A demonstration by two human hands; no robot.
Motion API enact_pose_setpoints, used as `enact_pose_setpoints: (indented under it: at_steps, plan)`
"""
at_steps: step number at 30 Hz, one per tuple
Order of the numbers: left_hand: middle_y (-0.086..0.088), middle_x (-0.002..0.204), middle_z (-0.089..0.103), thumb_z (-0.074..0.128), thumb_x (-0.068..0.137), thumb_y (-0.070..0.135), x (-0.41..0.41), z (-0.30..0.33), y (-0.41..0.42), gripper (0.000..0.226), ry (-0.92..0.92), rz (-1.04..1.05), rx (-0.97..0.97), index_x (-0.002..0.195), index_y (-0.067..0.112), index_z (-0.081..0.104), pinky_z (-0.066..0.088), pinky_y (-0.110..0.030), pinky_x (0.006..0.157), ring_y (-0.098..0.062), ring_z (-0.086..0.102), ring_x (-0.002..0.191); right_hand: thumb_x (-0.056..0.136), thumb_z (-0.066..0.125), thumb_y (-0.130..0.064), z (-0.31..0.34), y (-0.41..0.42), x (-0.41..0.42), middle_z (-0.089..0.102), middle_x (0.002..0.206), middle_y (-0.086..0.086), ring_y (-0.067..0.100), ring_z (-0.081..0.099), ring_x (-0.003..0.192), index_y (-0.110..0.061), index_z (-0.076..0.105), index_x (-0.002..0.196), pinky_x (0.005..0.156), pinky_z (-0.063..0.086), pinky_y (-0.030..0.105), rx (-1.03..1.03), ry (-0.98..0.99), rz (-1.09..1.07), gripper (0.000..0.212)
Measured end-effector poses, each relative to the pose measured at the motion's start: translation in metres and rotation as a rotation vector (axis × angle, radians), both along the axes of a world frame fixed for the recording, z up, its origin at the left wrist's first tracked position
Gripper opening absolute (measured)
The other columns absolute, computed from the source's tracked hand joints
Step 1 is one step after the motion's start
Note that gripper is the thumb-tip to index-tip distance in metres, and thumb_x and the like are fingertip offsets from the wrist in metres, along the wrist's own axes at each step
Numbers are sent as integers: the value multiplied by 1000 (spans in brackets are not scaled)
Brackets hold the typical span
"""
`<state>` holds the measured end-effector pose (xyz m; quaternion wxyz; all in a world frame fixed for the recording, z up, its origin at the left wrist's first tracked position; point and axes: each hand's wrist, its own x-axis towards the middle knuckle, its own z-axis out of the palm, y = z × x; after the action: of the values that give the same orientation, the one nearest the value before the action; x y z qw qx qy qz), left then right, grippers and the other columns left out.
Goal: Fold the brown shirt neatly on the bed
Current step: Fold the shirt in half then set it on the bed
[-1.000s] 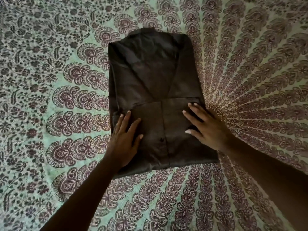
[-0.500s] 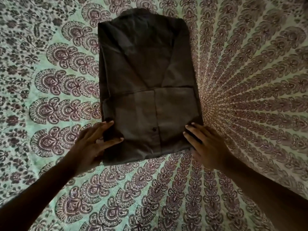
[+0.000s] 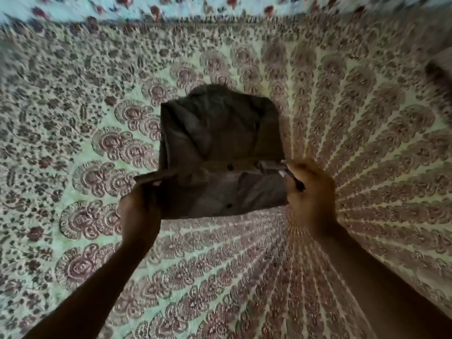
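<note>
The brown shirt (image 3: 220,148) lies on the patterned bedspread (image 3: 73,118), folded to a neat rectangle, its near part raised off the bed. The left hand (image 3: 140,204) and right hand (image 3: 309,192) each pinch a near corner, fingers curled around the cloth.

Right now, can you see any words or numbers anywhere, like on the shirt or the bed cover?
None: no words, numbers or labels can be read.
The brown shirt, held at its near edge by the left hand and the right hand, shows only plain cloth and buttons.
The bed cover has printed flower and fan patterns, no letters, and the picture is blurred.
</note>
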<state>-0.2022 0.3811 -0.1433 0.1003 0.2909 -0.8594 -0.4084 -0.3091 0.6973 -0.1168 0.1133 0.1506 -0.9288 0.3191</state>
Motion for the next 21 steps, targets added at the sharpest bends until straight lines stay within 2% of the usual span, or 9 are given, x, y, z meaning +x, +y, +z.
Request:
enact_pose_setpoints:
  at_steps: [2,4,6,8,9,13,15,18,21]
  plan:
    - [-3,69,57,43,102,5,-32,10,-8,21,39,-4,-67,92,7,62,37,-29,51,-29,54,60,92,66,-2,12,-17,-35,70,102,17,14,61,80,3,73,115,75,41,10,-20,36,-27,24]
    - [-3,77,60,42,102,8,-66,16,-17,23,93,-13,-106,106,6,65,38,-27,53,-28,56,65,92,69,-5,22,-34,-74,74,104,17,21,68,87,0,73,115,81,42,11,-25,14,-65,24]
    - [-5,87,67,44,102,20,-101,17,-25,25,151,21,-87,114,15,66,45,-33,58,-24,59,73,96,65,-14,25,-51,-110,75,106,16,29,71,95,-2,73,116,87,51,25,-53,-47,-102,25]
    - [-11,92,70,47,104,29,-136,9,-34,25,150,64,-132,115,16,66,42,-34,63,-24,59,77,100,60,-22,19,-66,-148,75,100,17,35,70,91,-3,72,112,79,58,42,-30,-52,-128,25]
    - [-14,93,71,47,104,31,-152,4,-37,27,149,71,-170,114,14,65,38,-33,64,-25,59,76,101,60,-23,13,-73,-167,74,98,17,35,69,90,-4,71,111,76,57,45,-8,-57,-149,24]
    - [-23,100,70,43,107,40,-207,-21,-46,41,28,114,-253,110,6,65,32,-31,68,-37,64,85,100,59,-17,-19,-98,-233,73,102,13,33,68,96,-10,70,110,74,56,42,-2,-96,-186,17]
    - [-24,106,69,41,106,46,-227,-36,-50,46,-52,174,-222,113,7,65,37,-36,72,-42,65,97,100,57,-16,-35,-108,-259,73,102,11,32,67,96,-11,69,105,76,56,44,32,-128,-188,15]
    - [-19,114,69,42,105,47,-245,-49,-55,44,-129,252,-160,119,12,66,44,-42,79,-41,64,107,98,54,-16,-52,-122,-277,72,108,8,32,64,106,-15,69,105,86,54,47,148,-159,-229,16]
    - [-16,120,68,46,104,41,-250,-52,-59,35,-199,350,-80,118,14,64,43,-41,84,-38,63,112,99,53,-29,-61,-134,-259,63,126,12,33,54,122,-15,66,120,91,47,49,318,26,-277,29]
